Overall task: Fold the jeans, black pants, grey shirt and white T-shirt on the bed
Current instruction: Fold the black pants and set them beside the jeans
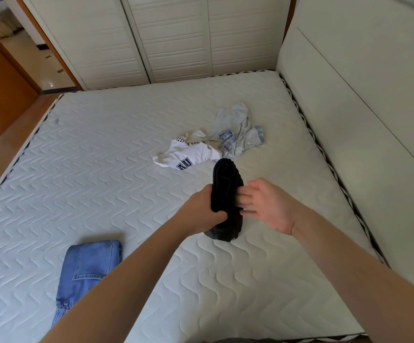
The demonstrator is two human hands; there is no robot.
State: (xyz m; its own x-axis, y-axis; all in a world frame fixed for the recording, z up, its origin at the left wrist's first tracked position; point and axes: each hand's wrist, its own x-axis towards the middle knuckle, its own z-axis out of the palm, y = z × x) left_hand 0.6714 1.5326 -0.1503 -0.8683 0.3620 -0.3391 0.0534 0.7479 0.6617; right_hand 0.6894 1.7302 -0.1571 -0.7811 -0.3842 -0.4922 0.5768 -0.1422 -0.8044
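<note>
Black pants bundled in your hands

Your left hand point(207, 206) grips the black pants point(227, 194); your right hand point(265, 206), fingers straight, touches them. Folded jeans point(87, 268) lie near left.

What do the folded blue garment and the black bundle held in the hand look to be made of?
The jeans look like mid-blue denim, matte and stiff: a stitched back pocket and a frayed hem show. The black pants, gripped by the left hand, look like a soft, thick, ribbed or knit-like fabric, matte; the weave is too dark to tell surely.
</note>
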